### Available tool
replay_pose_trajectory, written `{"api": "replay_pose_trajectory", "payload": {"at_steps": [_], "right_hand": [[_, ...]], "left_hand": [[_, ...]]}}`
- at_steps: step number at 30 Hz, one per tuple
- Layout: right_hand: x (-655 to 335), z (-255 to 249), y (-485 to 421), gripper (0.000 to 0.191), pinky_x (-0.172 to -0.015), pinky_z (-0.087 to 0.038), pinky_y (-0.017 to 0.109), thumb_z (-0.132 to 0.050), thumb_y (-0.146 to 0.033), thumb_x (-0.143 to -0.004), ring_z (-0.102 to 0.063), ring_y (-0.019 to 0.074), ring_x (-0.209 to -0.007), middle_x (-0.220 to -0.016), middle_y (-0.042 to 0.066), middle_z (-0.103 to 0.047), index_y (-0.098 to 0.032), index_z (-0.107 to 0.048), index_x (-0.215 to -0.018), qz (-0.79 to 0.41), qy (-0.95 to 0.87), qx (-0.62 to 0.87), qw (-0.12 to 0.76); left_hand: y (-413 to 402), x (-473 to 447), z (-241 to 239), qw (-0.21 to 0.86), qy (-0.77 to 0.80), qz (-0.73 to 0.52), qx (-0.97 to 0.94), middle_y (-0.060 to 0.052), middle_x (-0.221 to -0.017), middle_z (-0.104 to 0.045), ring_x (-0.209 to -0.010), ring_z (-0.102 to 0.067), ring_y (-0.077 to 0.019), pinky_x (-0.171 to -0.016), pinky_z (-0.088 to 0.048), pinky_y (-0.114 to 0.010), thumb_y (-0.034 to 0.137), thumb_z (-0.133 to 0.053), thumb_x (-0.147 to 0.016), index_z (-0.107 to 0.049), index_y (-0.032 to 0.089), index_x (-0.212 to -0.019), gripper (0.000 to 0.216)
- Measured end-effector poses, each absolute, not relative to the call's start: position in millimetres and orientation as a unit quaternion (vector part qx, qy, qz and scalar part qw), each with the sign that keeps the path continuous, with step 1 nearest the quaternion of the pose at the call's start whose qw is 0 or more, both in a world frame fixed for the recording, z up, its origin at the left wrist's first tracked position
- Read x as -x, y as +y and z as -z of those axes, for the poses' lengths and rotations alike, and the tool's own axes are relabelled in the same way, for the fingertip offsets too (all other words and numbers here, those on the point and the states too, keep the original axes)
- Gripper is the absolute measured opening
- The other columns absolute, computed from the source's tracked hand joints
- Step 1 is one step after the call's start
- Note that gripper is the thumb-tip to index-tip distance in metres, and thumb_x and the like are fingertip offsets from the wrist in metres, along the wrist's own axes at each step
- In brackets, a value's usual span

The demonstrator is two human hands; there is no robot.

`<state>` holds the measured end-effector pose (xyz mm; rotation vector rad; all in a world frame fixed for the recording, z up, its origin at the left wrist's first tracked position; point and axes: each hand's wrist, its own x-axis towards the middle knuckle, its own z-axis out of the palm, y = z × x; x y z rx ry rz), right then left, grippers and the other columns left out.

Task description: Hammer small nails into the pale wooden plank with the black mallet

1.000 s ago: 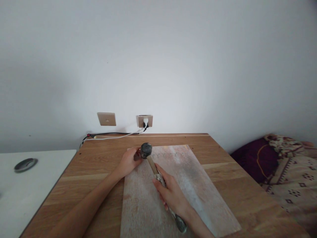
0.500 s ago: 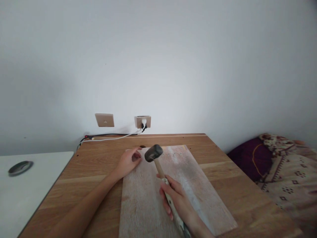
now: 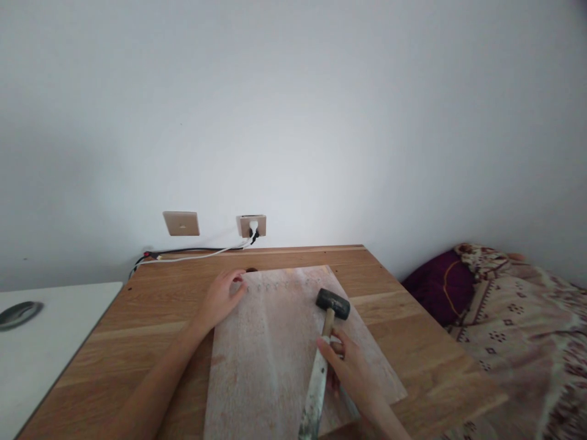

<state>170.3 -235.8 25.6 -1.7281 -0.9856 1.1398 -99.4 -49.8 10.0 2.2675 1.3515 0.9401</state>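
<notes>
A pale worn board (image 3: pixel 275 354) lies on a wooden table (image 3: pixel 156 305). My right hand (image 3: pixel 351 373) is wrapped round the wooden handle of a black-headed mallet (image 3: pixel 332 304), whose head rests low over the board's right side. My left hand (image 3: pixel 219 299) rests at the board's far left corner, fingers curled, thumb and fingertips pinched near a row of small nails (image 3: pixel 284 286) along the far edge. Whether it holds a nail is too small to tell.
A wall stands behind the table with a blank plate (image 3: pixel 181 223) and a socket (image 3: pixel 252 225) with cables running left. A white surface (image 3: pixel 41 348) with a dark round object (image 3: pixel 18 313) lies to the left. Patterned bedding (image 3: pixel 518 324) lies right.
The mallet has swung from beside my left hand at the board's far left to the right side and lowered. My left hand stayed at the far corner. The view shifted right.
</notes>
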Motion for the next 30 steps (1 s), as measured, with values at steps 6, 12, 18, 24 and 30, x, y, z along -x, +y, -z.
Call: {"api": "replay_pose_trajectory", "payload": {"at_steps": [6,12,18,24,30], "right_hand": [[-163,-20,-229,0.088,-0.035,-0.040,0.028,-0.056,-0.050,-0.087,-0.055,0.0197,-0.036,-0.051,-0.008,-0.058,-0.011,-0.015,-0.154,-0.319,-0.500,0.716,0.369],[-176,-15,-239,0.057,-0.053,-0.049,0.030,-0.046,-0.048,-0.099,-0.062,0.0192,-0.050,-0.056,-0.007,-0.058,-0.014,-0.040,-0.144,-0.162,-0.616,0.688,0.347],[-243,8,-285,0.038,-0.096,-0.052,0.045,-0.047,-0.047,-0.101,-0.061,0.0295,-0.122,-0.123,0.009,-0.070,-0.026,-0.054,-0.132,0.108,-0.713,0.647,0.247],[-329,27,-303,0.039,-0.106,-0.040,0.054,-0.035,-0.040,-0.104,-0.048,0.0337,-0.136,-0.130,0.006,-0.069,-0.027,-0.059,-0.131,0.207,-0.692,0.675,0.152],[-411,33,-297,0.046,-0.101,-0.049,0.052,-0.028,-0.039,-0.101,-0.053,0.0318,-0.133,-0.131,0.010,-0.068,-0.025,-0.056,-0.135,0.195,-0.627,0.738,0.155]], "left_hand": [[-99,104,-32,0.030,0.583,-0.122,-0.803,-0.020,-0.135,-0.054,-0.121,-0.058,-0.0358,-0.102,-0.045,-0.051,0.037,-0.050,-0.095,-0.064,0.015,-0.121,0.036],[-145,113,-47,0.075,0.590,-0.033,-0.803,-0.020,-0.155,-0.037,-0.112,-0.067,-0.0326,-0.097,-0.050,-0.047,0.039,-0.039,-0.101,-0.054,0.017,-0.137,0.045],[-160,91,-54,0.076,0.572,-0.027,-0.817,-0.017,-0.142,-0.051,-0.108,-0.068,-0.0311,-0.097,-0.050,-0.045,0.034,-0.039,-0.100,-0.052,0.019,-0.137,0.042],[-156,33,-56,0.137,0.511,-0.076,-0.846,-0.015,-0.131,-0.056,-0.110,-0.066,-0.0275,-0.097,-0.052,-0.040,0.026,-0.044,-0.097,-0.057,0.018,-0.128,0.034],[-150,-40,-51,0.183,0.411,-0.107,-0.887,-0.019,-0.149,-0.047,-0.119,-0.063,-0.0333,-0.102,-0.050,-0.045,0.029,-0.050,-0.095,-0.058,0.018,-0.129,0.036]]}}
